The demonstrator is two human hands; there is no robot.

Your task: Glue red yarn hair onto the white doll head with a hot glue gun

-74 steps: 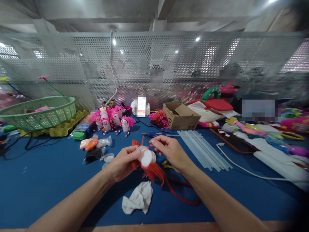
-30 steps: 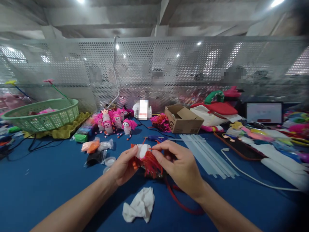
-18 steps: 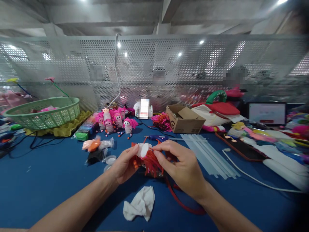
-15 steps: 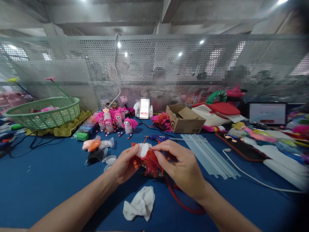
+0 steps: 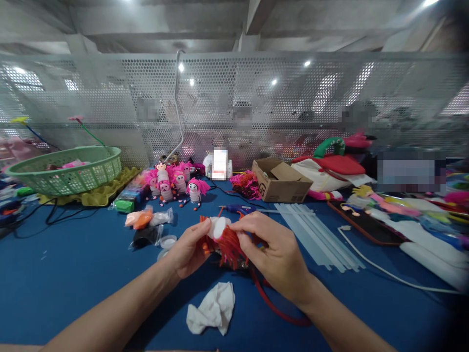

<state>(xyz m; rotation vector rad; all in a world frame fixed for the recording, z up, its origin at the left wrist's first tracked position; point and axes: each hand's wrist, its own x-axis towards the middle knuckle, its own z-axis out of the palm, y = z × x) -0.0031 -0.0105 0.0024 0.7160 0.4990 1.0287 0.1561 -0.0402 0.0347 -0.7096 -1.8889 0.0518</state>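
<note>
Between my two hands is a small doll [image 5: 220, 228] with a round white end turned toward me and orange-red yarn hair [image 5: 231, 247] hanging from it. My left hand [image 5: 192, 248] is closed round the doll's left side, thumb near the white end. My right hand [image 5: 273, 252] pinches at the yarn beside the white end with thumb and forefinger. Below them lies a crumpled white tissue [image 5: 212, 309]. Just behind the doll rests a blue glue gun [image 5: 238, 209]. Part of a dark object with a red strap [image 5: 273, 305] shows under my right hand.
Several pink-haired dolls [image 5: 164, 186] stand behind at the left, near bagged clay [image 5: 144, 217] and a green basket [image 5: 69, 173]. Toward the right are a cardboard box [image 5: 282, 183], translucent glue sticks [image 5: 318, 237] and a white cable [image 5: 381, 271]. A perforated metal screen [image 5: 227, 98] closes the back.
My right hand's fingers have shifted slightly at the yarn. The doll and my left hand stay almost where they were.
</note>
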